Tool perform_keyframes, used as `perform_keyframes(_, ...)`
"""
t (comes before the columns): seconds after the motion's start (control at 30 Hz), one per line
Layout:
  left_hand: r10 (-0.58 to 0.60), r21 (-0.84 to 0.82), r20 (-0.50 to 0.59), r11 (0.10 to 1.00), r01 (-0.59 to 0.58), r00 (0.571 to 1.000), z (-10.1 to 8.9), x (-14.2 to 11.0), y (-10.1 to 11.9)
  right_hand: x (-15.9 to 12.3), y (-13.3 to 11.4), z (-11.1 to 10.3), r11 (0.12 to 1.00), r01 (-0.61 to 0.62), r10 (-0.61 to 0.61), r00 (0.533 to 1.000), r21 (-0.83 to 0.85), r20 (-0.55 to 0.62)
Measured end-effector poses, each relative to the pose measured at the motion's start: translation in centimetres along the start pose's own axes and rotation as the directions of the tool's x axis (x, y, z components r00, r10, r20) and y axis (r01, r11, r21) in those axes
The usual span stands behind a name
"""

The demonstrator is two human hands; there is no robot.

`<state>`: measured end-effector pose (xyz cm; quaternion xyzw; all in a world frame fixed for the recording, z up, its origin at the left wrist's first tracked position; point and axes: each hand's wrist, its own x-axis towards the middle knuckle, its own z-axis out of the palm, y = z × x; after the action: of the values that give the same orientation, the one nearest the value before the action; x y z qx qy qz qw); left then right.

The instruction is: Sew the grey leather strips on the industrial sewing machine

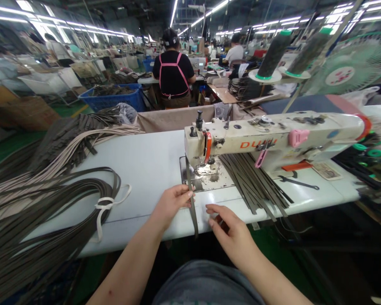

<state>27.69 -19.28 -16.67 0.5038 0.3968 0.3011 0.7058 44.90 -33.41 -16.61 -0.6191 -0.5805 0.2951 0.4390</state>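
A narrow dark strap (193,207) runs from under the sewing machine (273,137) needle down over the white table's front edge. My left hand (173,202) pinches this strap with fingers closed, just in front of the metal needle plate (209,180). My right hand (230,231) hovers to the right of the strap near the table edge, fingers loosely curled and apart, holding nothing that I can see.
A big bundle of dark straps tied with white tape (44,212) covers the table's left. More straps (257,186) lie under the machine arm, with a wrench (298,183) beside them. Thread cones (273,55), a fan (352,63) and a person in a pink apron (174,72) stand behind.
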Motion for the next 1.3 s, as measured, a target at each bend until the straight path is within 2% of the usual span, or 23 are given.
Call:
perform_keyframes(0.1,0.015,-0.023,-0.028,1.0,-0.016,1.0,0.3,0.3,0.1,0.0,-0.2,1.7,0.962,-0.161,0.14,0.984,0.219,0.109)
perform_keyframes(0.17,0.031,-0.049,-0.042,0.998,-0.033,0.999,0.4,0.4,0.3,-0.2,0.0,2.5,0.911,-0.247,0.181,0.959,0.33,0.219)
perform_keyframes(0.27,0.062,-0.061,-0.107,0.996,-0.068,0.992,0.2,0.6,0.8,-1.1,0.3,2.7,0.888,-0.313,0.214,0.929,0.337,0.301)
perform_keyframes(0.37,0.087,-0.06,-0.181,0.993,-0.1,0.98,-0.2,0.8,1.2,-2.3,1.0,2.4,0.899,-0.342,0.264,0.921,0.273,0.287)
perform_keyframes(0.5,0.095,-0.067,-0.218,0.991,-0.112,0.971,-0.6,1.1,1.3,-3.4,2.0,2.2,0.887,-0.378,0.311,0.914,0.266,0.26)
perform_keyframes(0.83,0.11,-0.056,-0.216,0.991,-0.124,0.97,-0.6,1.7,0.7,-3.2,2.4,1.9,0.852,-0.429,0.353,0.894,0.301,0.276)
perform_keyframes(1.03,0.111,-0.035,-0.195,0.992,-0.12,0.975,-0.8,1.7,0.5,-3.2,2.5,2.2,0.801,-0.494,0.397,0.861,0.339,0.319)
perform_keyframes(1.13,0.093,-0.123,-0.143,0.986,-0.111,0.985,-0.5,1.6,0.6,-3.1,2.1,2.2,0.735,-0.547,0.414,0.83,0.401,0.373)
perform_keyframes(1.23,0.081,-0.308,-0.109,0.945,-0.111,0.991,-0.3,1.6,0.7,-3.1,1.6,2.2,0.622,-0.608,0.425,0.791,0.493,0.44)
perform_keyframes(1.3,0.061,-0.426,-0.098,0.899,-0.097,0.993,-0.3,1.6,0.7,-3.1,1.6,2.4,0.573,-0.612,0.418,0.79,0.545,0.448)
